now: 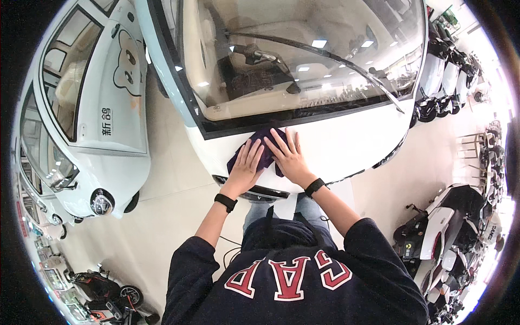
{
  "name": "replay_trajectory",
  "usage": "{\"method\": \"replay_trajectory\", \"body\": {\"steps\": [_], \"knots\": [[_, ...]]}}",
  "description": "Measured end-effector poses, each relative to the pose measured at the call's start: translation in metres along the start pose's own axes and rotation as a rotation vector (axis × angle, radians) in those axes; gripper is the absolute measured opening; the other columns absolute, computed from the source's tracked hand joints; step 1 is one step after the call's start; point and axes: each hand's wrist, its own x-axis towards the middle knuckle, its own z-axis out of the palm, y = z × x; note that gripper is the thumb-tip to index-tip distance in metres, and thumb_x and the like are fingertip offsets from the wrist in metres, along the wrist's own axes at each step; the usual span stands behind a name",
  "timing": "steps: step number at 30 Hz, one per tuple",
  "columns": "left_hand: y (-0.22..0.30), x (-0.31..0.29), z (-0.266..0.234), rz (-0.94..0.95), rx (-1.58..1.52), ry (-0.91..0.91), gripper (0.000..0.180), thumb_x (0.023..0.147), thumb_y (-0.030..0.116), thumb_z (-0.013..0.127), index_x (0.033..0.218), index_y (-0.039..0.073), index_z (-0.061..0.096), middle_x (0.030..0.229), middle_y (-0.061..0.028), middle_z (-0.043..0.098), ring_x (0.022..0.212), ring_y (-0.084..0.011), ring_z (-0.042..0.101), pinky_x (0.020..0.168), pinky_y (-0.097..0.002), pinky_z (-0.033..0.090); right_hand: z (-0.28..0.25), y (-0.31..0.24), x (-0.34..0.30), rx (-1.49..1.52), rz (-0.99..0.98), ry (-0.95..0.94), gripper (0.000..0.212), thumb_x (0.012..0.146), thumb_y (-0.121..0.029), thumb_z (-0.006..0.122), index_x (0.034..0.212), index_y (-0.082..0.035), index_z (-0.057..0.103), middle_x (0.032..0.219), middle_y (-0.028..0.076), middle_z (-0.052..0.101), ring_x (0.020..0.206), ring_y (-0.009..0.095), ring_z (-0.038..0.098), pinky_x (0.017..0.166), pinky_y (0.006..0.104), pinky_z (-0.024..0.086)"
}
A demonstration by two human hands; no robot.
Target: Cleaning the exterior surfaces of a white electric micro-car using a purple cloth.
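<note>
A dark purple cloth point(265, 156) lies bunched on the white front panel point(346, 138) of a small vehicle, just below its windshield point(303, 70). My left hand point(247, 167) rests flat on the cloth's left part, fingers stretched out. Beside it, my right hand point(291, 161) presses on the cloth's right part with its fingers spread, the fingertips close to the black lower edge of the glass. Neither hand is closed around the cloth. A black band circles each wrist. Above the hands, a long black wiper point(325, 53) slants across the windshield.
Another pale small vehicle point(108, 146) stands close on the left, with a round headlight point(102, 202). Parked scooters point(433, 233) line the right side, and more two-wheelers stand at the upper right. A dark motorbike point(108, 292) is at the lower left. Light tiled floor point(173, 168) lies between the vehicles.
</note>
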Motion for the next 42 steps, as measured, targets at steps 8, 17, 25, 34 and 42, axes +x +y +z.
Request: {"method": "replay_trajectory", "body": {"steps": [8,17,25,34,42], "knots": [[0.099,0.106,0.077,-0.032,-0.030,0.035,0.084,0.091,0.025,0.064,0.155,0.006,0.013,0.162,-0.0151,0.010,0.149,-0.0403,0.010,0.121,-0.0518,0.016,-0.046,0.131,-0.052,-0.059,0.071,-0.034,0.069,0.093,-0.019,0.056,0.156,-0.020,0.027,0.162,0.010,0.018,0.147,0.042,0.015,0.119,0.0614,0.007],[0.191,0.190,0.143,0.017,-0.092,0.006,0.090,0.087,0.022,0.068,0.157,0.011,0.012,0.163,-0.0093,0.010,0.150,-0.0340,0.010,0.124,-0.0478,0.015,-0.062,0.225,-0.136,-0.072,0.300,-0.011,0.073,0.092,-0.010,0.051,0.157,-0.009,0.018,0.163,0.018,0.007,0.149,0.046,0.004,0.118,0.0614,0.003],[0.200,0.194,0.145,0.070,-0.029,0.034,0.092,0.082,0.014,0.071,0.156,0.014,0.017,0.163,-0.0051,0.016,0.150,-0.0289,0.016,0.124,-0.0438,0.017,-0.047,0.214,-0.155,0.113,0.359,0.189,0.085,0.077,0.002,0.054,0.154,-0.002,0.019,0.161,0.025,0.004,0.144,0.057,0.001,0.117,0.0646,0.007],[0.156,0.120,0.113,-0.032,0.043,0.027,0.086,0.083,0.019,0.068,0.155,0.017,0.021,0.162,-0.0032,0.019,0.149,-0.0283,0.019,0.123,-0.0423,0.019,-0.035,0.148,-0.118,0.109,0.214,0.023,0.091,0.077,-0.007,0.063,0.154,0.002,0.016,0.160,0.027,-0.001,0.142,0.060,-0.002,0.114,0.0681,0.010],[0.116,0.019,0.114,-0.355,0.103,0.333,0.080,0.086,0.015,0.065,0.152,0.002,0.021,0.159,-0.0188,0.021,0.146,-0.0420,0.020,0.119,-0.0531,0.023,-0.018,0.077,-0.051,0.164,-0.274,-0.003,0.087,0.077,-0.011,0.068,0.154,-0.010,0.028,0.162,0.014,0.012,0.146,0.049,0.011,0.117,0.0597,0.020]]}}
